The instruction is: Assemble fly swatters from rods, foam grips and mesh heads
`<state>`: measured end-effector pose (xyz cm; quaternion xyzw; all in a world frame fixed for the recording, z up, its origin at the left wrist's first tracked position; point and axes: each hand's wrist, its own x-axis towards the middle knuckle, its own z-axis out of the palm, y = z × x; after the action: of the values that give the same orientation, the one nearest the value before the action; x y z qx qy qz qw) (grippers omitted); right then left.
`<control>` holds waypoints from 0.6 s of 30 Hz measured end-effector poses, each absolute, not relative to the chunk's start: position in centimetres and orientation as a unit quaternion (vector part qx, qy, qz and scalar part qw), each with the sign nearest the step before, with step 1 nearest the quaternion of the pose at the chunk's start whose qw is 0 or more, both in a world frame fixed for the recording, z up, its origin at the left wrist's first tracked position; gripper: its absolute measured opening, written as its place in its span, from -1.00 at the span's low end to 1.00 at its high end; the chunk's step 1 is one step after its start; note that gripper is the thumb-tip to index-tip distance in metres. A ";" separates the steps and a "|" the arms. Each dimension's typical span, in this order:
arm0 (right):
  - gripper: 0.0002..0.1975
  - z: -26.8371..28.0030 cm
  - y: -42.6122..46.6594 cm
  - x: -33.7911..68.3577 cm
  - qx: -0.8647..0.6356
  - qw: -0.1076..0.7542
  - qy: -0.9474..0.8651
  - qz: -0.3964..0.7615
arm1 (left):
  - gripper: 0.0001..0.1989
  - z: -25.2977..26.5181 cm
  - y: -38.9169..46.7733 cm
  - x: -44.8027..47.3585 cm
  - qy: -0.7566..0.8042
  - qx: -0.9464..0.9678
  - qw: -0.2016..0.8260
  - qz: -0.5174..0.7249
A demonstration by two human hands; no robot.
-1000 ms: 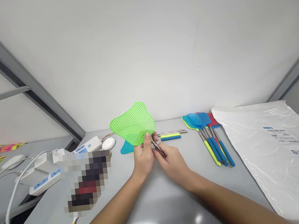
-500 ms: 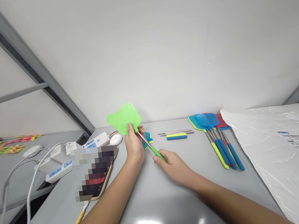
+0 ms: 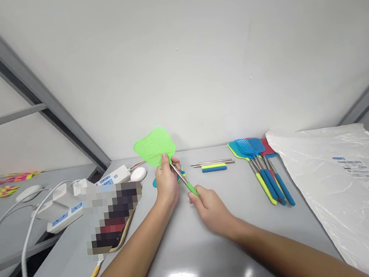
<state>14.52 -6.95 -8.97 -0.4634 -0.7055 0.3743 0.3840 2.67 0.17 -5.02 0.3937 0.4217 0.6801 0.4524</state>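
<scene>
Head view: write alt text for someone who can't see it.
A green fly swatter is held above a gray table, left hand near its head, right hand on its grip. Metal rods lie beyond; more fly swatters and a plastic mailer lie right.

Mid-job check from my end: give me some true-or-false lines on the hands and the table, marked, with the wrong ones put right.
1. The left hand holds the green swatter near the base of its head. True.
2. The right hand is empty. False: it grips the green handle.
3. Metal rods lie on the table. True.
4. The white plastic package lies left of the swatter pile. False: it lies to the right.
</scene>
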 end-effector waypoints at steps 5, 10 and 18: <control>-0.73 -9.2 -6.9 14.4 -0.473 0.380 -0.710 0.358 | -0.54 -5.3 0.2 2.6 0.439 0.406 0.436 0.673; -0.72 -9.2 -6.7 14.4 -0.480 0.381 -0.705 0.357 | -0.55 -5.8 0.0 2.9 0.443 0.439 0.422 0.658; -0.73 -8.7 -6.6 14.6 -0.453 0.400 -0.694 0.390 | -0.57 -5.3 -1.3 3.9 0.431 0.497 0.400 0.638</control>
<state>14.65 -6.57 -8.71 -0.4534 -0.6942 0.3902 0.4003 3.88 -1.26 -5.33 0.4967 0.4315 0.6381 0.3999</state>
